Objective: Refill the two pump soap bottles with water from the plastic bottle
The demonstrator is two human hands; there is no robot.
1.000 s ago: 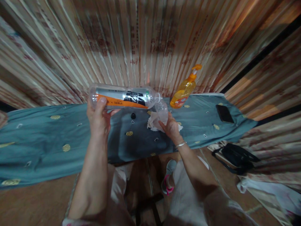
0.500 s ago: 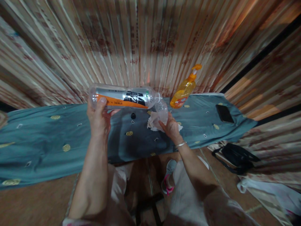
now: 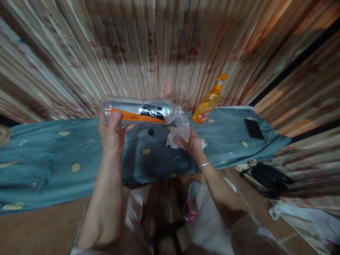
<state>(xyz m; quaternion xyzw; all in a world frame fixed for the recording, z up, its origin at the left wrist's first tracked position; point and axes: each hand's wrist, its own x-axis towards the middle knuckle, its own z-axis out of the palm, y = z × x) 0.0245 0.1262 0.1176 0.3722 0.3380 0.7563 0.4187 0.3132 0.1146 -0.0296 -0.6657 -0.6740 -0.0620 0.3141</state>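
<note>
1. My left hand [image 3: 113, 132] is wrapped around the base of the large bottle [image 3: 140, 111], held level with its mouth over the small clear cup [image 3: 183, 125].
2. My right hand [image 3: 193, 145] grips that cup above a crumpled tissue [image 3: 174, 138].
3. I would tilt slowly, keeping the mouth over the cup.
4. Right of the cup stands the soap dispenser [image 3: 208, 102]; left of it the cloth [image 3: 53, 159] lies bare, with its near edge close to my arms.

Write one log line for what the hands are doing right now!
left hand: holds bottle sideways | right hand: holds clear cup at bottle mouth | near: tissue, black cap, soap bottle, phone
</note>
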